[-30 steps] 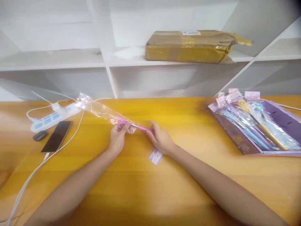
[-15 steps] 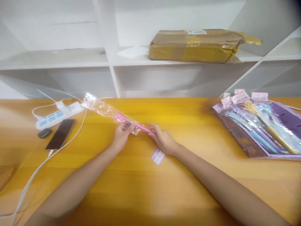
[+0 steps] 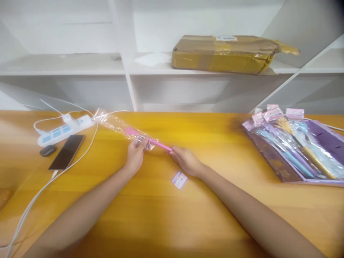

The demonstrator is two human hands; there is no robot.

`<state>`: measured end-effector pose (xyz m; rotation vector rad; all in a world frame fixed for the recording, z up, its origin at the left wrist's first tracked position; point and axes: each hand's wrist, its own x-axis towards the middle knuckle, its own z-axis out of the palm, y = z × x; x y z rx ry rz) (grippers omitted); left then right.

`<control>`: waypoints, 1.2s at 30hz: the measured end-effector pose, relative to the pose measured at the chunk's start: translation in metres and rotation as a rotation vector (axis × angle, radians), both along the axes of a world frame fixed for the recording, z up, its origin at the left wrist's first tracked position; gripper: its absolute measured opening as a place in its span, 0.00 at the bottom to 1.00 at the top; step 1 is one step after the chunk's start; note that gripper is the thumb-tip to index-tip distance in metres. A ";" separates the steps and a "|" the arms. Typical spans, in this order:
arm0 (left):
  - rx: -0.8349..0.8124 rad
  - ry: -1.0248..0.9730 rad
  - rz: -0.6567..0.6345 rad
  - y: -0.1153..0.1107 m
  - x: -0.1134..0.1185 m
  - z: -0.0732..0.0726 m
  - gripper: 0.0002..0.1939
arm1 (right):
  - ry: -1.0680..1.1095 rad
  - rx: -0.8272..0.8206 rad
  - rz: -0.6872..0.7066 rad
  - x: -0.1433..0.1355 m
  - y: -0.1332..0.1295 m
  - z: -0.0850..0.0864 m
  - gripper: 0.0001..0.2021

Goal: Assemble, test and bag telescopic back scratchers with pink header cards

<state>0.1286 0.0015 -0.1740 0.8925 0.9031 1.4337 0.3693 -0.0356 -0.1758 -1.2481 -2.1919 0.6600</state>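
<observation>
A pink back scratcher [image 3: 159, 144], with a claw-like head and slim handle, lies slantwise between my hands. Its head end is inside a clear plastic sleeve [image 3: 112, 121], while the handle sticks out of the sleeve's near end. My left hand [image 3: 136, 154] is closed around the sleeve and the scratcher's neck. On the right, my right hand [image 3: 186, 159] pinches the bare end of the handle; its lower fingers are curled and partly hidden. A small purple-and-white card [image 3: 179, 180] lies on the wooden table [image 3: 150, 215] just below my right hand.
At the right, an open purple box [image 3: 276, 161] contains several bagged scratchers [image 3: 303, 143]. To the left are a white power strip [image 3: 67, 129], a phone [image 3: 67, 152] on a cable and a small black case [image 3: 48, 150]. A taped carton [image 3: 223, 55] rests on the shelf behind.
My left hand, with the sleeve and scratcher head, has shifted slightly left. More of the pink handle shows out of the sleeve. The fingers of my right hand have closed more on its end.
</observation>
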 end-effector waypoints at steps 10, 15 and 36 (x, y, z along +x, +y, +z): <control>-0.006 0.228 -0.204 -0.009 0.003 0.007 0.11 | -0.053 0.091 0.093 0.000 0.001 0.000 0.20; 0.045 0.400 -0.404 -0.022 0.008 0.011 0.07 | -0.021 0.085 0.193 -0.001 0.001 0.004 0.20; -0.015 0.504 -0.531 -0.010 -0.003 0.011 0.21 | 0.144 0.211 0.176 -0.005 -0.005 -0.004 0.07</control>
